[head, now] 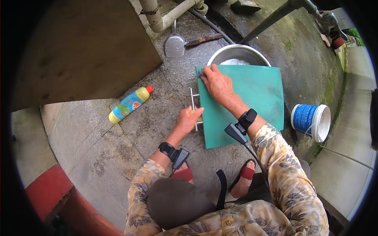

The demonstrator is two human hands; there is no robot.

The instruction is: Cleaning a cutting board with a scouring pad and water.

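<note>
A green cabinet door panel (245, 100) with a metal bar handle (192, 98) on its left edge lies across my view, its far edge in front of a metal basin (217, 54). My left hand (189, 119) grips the panel's left edge beside the handle, thumb on the near face. In my right hand (218, 82) is a grey scouring pad (201, 73), pressed at the panel's far left corner. Something whitish shows inside the basin; the panel hides its near side.
A yellow plastic bottle (130, 104) with a red cap lies left on the stone paving. Beyond are a metal shovel-like tool (174, 46) and plastic pipes (177, 13). A blue-and-white bucket (308, 122) lies tipped at right. A brown board (82, 53) fills the upper left.
</note>
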